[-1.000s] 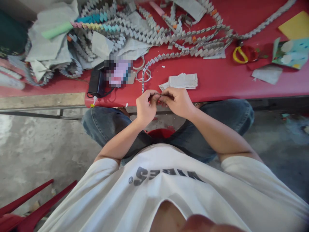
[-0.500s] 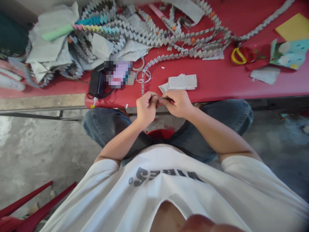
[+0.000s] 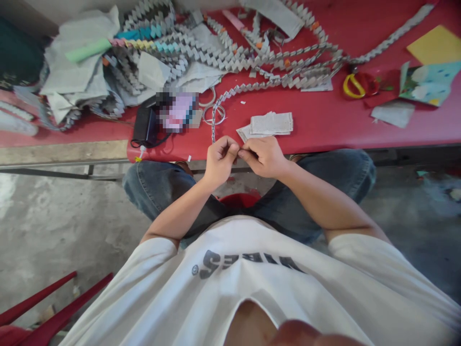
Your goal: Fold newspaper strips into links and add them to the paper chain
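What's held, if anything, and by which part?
Left hand: apparently the folded-paper chain, by its nearest stretch. Right hand: cannot tell, fingers cover the spot.

Red table (image 3: 324,122), zigzag paper chains (image 3: 241,62), folded strips (image 3: 272,124), scissors (image 3: 361,88)

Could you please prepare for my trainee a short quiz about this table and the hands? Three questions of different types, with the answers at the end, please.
1. True or false: the scissors lie on the table, apart from the right hand.

2. Which of these lies nearest to the right hand?
A) yellow paper
B) paper strips
C) black adapter

3. Fill in: from the pile, a thin chain runs toward the ____ hand.

Key: 1. True. 2. B. 3. Left; the left hand is at its near end.
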The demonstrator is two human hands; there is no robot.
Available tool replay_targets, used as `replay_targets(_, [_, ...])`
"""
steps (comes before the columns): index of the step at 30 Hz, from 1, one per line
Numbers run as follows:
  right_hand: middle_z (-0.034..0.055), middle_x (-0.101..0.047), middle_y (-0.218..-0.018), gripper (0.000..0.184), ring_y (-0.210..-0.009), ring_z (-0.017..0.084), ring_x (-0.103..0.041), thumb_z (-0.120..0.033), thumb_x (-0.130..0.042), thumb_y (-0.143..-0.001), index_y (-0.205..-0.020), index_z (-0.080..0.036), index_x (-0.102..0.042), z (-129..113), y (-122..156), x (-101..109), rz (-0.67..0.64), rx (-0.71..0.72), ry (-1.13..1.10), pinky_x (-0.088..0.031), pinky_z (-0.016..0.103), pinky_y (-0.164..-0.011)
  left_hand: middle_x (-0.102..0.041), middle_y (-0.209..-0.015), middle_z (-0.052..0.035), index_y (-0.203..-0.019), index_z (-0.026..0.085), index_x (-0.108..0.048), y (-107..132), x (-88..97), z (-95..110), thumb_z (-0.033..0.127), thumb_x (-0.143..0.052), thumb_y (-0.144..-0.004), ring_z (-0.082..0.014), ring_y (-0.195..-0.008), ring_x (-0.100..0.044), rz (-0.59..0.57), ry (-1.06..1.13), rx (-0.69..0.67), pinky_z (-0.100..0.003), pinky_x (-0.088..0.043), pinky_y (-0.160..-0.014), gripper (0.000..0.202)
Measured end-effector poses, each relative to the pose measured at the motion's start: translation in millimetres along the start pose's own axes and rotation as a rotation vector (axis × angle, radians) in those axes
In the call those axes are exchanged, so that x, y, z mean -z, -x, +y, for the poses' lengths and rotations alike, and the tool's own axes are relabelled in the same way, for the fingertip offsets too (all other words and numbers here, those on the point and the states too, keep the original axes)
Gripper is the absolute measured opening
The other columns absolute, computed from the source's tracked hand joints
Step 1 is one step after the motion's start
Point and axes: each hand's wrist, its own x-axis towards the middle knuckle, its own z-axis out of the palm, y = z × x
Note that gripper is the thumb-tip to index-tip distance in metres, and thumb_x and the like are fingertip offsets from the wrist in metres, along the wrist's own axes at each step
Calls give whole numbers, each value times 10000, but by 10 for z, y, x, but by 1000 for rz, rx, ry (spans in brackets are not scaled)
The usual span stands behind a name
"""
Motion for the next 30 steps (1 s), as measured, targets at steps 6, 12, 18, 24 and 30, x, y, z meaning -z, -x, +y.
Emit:
replay_targets(6, [-55, -422, -669, 313, -589, 140, -394, -348, -563, -1136, -858, -258, -450, 24, 2, -85, -45, -34, 5, -259, 340, -594, -467, -665, 45, -773, 209, -551, -37, -16, -84, 722, -757, -998, -64, -566, -395, 36, 3, 36, -235, -315, -527, 597])
replay_targets(12, [-71, -422, -665, 302, -546, 113, -386, -291, -561, -1114, -861, -273, -396, 7, -25, -145, -5, -4, -98, -280, 306, -561, -370, -641, 69, -749, 222, -469, -14, -77, -101, 763, -754, -975, -55, -534, -292, 85, 83, 103, -237, -260, -494, 652])
replay_targets(18, [-75, -420, -635, 287, -533, 111, -369, -273, -579, -1052, -832, -276, -395, -17, -47, -159, 36, -32, -83, -279, 307, -555, -479, -623, 38, -735, 222, -511, -2, -58, 29, 816, -678, -998, -79, -547, -440, 99, -32, 106, -254, -347, -519, 671])
replay_targets(24, [-70, -430, -598, 301, -501, 111, -363, -306, -567, -1044, -799, -277, -394, -59, -11, -239, 60, -40, -58, -283, 311, -534, -386, -622, 56, -725, 223, -460, 32, -95, -14, 867, -672, -969, -67, -551, -317, 118, -22, 126, -249, -313, -516, 720])
replay_targets(30, [-1, -672, -734, 195, -597, 155, -554, -357, -662, -1067, -935, -244, -571, -56, 27, -239, 125, -85, 138, -373, 329, -602, -488, -636, 48, -764, 223, -517, 13, -102, -124, 859, -749, -920, -61, -532, -398, 167, 103, 294, -217, -319, -474, 695])
